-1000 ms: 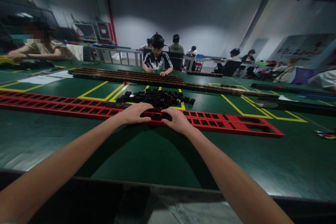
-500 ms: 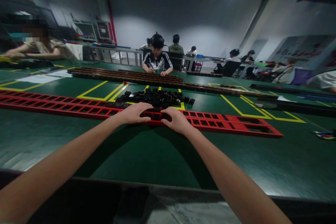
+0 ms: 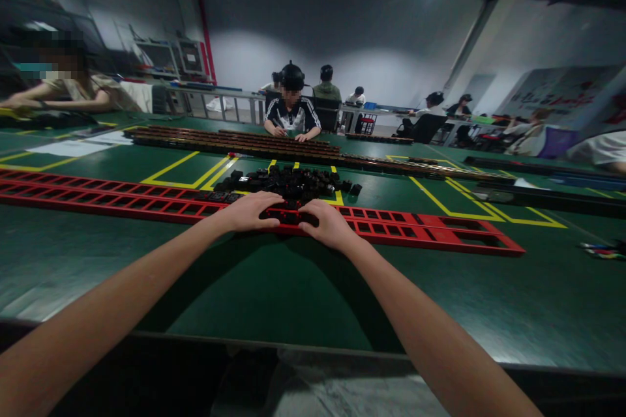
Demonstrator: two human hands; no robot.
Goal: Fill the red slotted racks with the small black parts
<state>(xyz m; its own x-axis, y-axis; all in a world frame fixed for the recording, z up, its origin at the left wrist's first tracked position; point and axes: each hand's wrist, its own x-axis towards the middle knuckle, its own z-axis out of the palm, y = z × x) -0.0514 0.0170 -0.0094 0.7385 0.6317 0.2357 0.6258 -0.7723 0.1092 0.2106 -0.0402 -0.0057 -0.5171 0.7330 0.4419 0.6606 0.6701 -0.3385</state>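
A long red slotted frame [image 3: 415, 231] lies across the green table [image 3: 293, 300] from left to right. My left hand [image 3: 249, 210] and my right hand [image 3: 328, 223] rest on it side by side, palms down, fingers held together. Their fingertips close from both sides on a small black part [image 3: 289, 215] seated in the frame. A heap of loose black parts [image 3: 288, 181] lies just behind the hands, on yellow floor-style markings.
A long dark rail assembly [image 3: 235, 140] runs across the table farther back, where a seated person [image 3: 292, 111] works facing me. Another person [image 3: 68, 88] sits at far left, others at tables behind. Small coloured items [image 3: 604, 249] lie at right. The table's near edge [image 3: 313, 345] is close to me.
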